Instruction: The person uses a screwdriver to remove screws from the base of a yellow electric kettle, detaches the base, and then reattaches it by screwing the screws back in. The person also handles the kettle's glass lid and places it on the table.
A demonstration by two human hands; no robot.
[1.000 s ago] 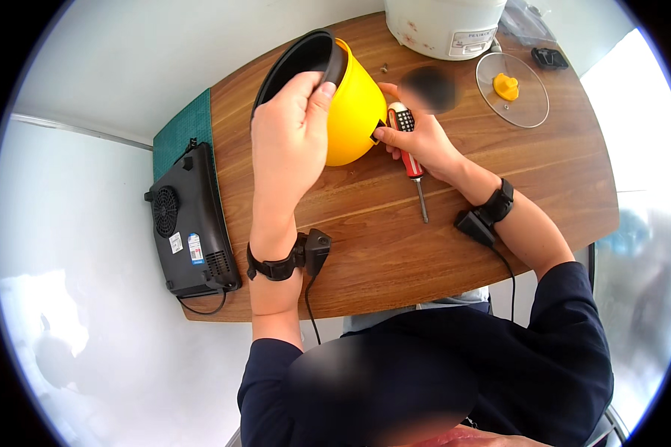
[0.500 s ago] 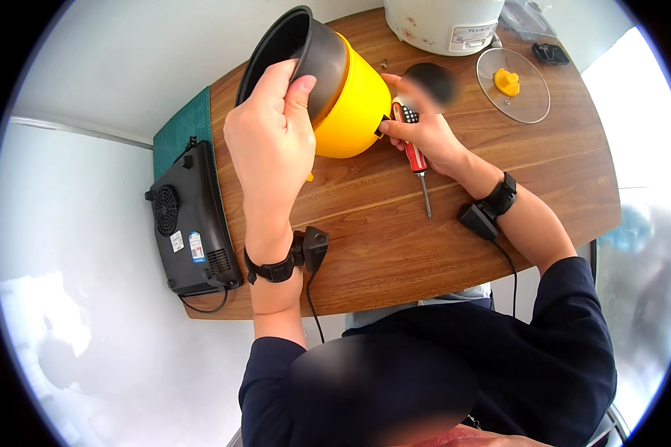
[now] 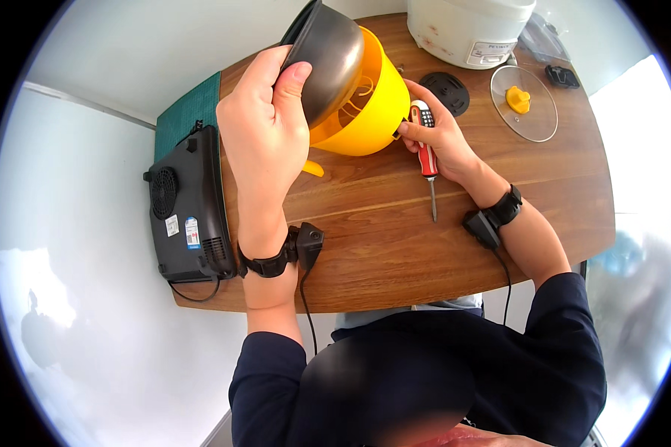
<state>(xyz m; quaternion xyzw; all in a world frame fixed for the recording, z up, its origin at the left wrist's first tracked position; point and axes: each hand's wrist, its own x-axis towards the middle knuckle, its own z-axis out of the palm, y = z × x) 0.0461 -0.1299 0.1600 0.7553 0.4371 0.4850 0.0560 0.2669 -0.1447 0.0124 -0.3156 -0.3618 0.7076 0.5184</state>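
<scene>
My left hand [image 3: 265, 123] grips the rim of a dark grey inner pot [image 3: 332, 59], thumb outside and fingers over the edge. The pot is tilted and partly out of a yellow outer shell [image 3: 376, 100]. Yellowish wires show inside the shell, below the pot. My right hand [image 3: 441, 138] holds the shell's right side near a small black fitting. A red and white screwdriver [image 3: 427, 153] with a black patterned end lies along the same hand; whether the fingers also hold it I cannot tell. A yellow handle [image 3: 313, 168] sticks out at the shell's lower left.
A black round plate [image 3: 446, 93] and a glass lid [image 3: 542, 112] with yellow knob lie to the right. Behind stands a white cooker [image 3: 466, 30]; a black part [image 3: 561, 77] is far right. A black appliance [image 3: 190, 208] and green mat [image 3: 190, 112] are at left.
The inner pot has risen and tipped away from the yellow shell, so the gap between them and the wires inside now show. My right hand still grips the shell.
</scene>
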